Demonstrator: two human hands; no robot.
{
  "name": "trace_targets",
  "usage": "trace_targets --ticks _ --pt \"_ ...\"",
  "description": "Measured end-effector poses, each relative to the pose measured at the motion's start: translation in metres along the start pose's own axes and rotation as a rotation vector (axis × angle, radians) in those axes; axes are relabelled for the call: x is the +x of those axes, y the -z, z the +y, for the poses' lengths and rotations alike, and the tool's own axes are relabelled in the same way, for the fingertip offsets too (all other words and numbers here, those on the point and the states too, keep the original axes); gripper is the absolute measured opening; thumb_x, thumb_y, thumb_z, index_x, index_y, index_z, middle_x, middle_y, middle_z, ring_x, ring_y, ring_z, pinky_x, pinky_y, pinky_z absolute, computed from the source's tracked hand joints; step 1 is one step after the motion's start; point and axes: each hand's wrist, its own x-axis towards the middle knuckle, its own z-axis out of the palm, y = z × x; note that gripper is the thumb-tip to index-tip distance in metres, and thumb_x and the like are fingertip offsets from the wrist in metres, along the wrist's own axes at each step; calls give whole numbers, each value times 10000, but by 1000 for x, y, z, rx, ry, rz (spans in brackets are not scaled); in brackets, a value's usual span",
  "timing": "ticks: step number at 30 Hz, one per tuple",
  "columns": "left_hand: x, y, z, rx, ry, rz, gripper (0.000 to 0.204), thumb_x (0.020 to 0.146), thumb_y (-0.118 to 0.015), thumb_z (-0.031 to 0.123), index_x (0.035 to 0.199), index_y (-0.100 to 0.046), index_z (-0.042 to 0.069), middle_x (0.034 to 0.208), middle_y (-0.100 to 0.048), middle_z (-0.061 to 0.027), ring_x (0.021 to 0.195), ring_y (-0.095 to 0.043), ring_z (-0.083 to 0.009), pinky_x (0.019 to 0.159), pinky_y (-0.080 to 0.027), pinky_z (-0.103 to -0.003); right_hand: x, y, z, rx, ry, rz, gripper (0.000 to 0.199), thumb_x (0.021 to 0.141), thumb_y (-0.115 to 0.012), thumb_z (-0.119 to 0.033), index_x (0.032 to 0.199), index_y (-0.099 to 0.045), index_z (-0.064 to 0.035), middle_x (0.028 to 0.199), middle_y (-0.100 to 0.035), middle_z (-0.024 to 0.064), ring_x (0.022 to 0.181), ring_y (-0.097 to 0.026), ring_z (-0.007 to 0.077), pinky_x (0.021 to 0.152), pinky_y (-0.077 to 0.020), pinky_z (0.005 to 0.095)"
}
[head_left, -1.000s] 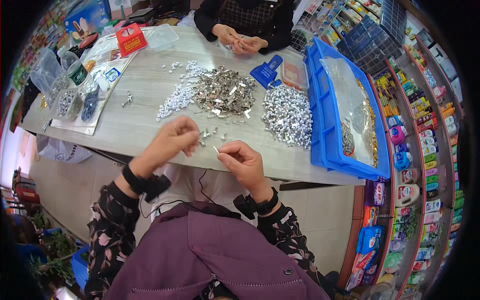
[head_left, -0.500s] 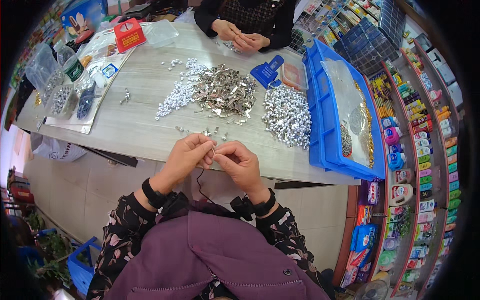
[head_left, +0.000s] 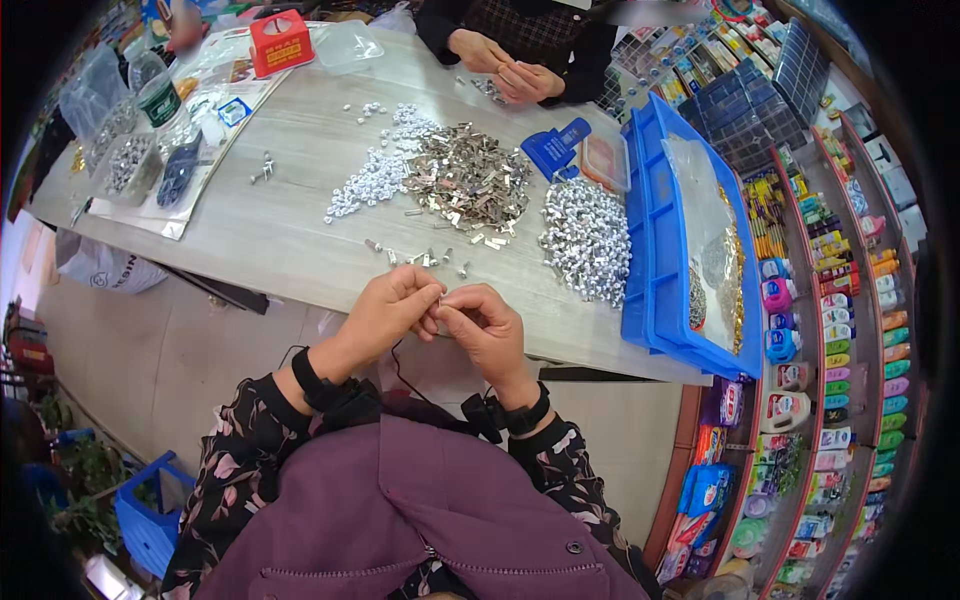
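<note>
My left hand (head_left: pixel 392 308) and my right hand (head_left: pixel 484 327) meet at the table's near edge, fingertips pinched together on a small whitish metal piece (head_left: pixel 441 298). Most of it is hidden by the fingers. Just beyond lie several loose small metal-and-white pieces (head_left: pixel 428 259). Farther back is a heap of flat silver metal clips (head_left: pixel 468 180), with small white round parts (head_left: pixel 362 180) spread along its left side. To the right sits a pile of white-and-silver pieces (head_left: pixel 588 240).
A blue crate (head_left: pixel 655 255) holding clear bags stands at the table's right. Behind the piles lies a blue scoop (head_left: pixel 553 147). Across the table, a co-worker's hands (head_left: pixel 512 75) are pinched together. A red box (head_left: pixel 281 43) and a tub of small parts (head_left: pixel 125 168) are at left.
The view has shifted slightly, so the table and its piles appear a little farther right. My hands stay together, still pinching the small piece. A blurred shape now shows at the far left.
</note>
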Motion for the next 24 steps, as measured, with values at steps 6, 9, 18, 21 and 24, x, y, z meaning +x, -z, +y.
trace_targets --ticks 6,9,18,21,24 --pt "-4 -4 -9 285 -233 70 164 913 -506 148 1019 -504 22 737 -582 -50 613 -576 -101 539 -475 -217 9 0 -21 259 -317 -17 141 836 -605 -17 974 -577 -6 916 -597 30 818 -571 86 714 -463 206" --pt "-8 -6 -7 554 -366 146 193 906 -515 148 1047 -481 21 729 -587 -73 611 -586 -127 540 -467 -239 11 -1 -15 110 -343 -28 134 837 -613 -46 956 -581 5 867 -605 27 766 -578 93 688 -478 215" --pt "-6 13 22 814 -402 133 245 849 -572 145 1042 -477 27 746 -590 -138 633 -593 -244 583 -461 -324 17 14 -2 -289 -67 71 97 818 -637 -76 869 -607 1 782 -609 15 681 -568 63 619 -468 203" --pt "7 49 42 1036 -508 240 226 827 -586 140 999 -492 27 768 -583 -146 666 -589 -274 602 -461 -338 27 20 -7 -483 -37 175 86 799 -646 -71 848 -621 -6 768 -597 29 649 -559 70 592 -454 203" --pt "11 87 50 1224 -587 434 181 802 -595 147 904 -508 25 799 -560 -166 728 -564 -323 635 -452 -374 30 14 -5 -637 51 116 133 795 -652 -75 907 -619 -10 778 -587 15 642 -531 56 586 -434 195"
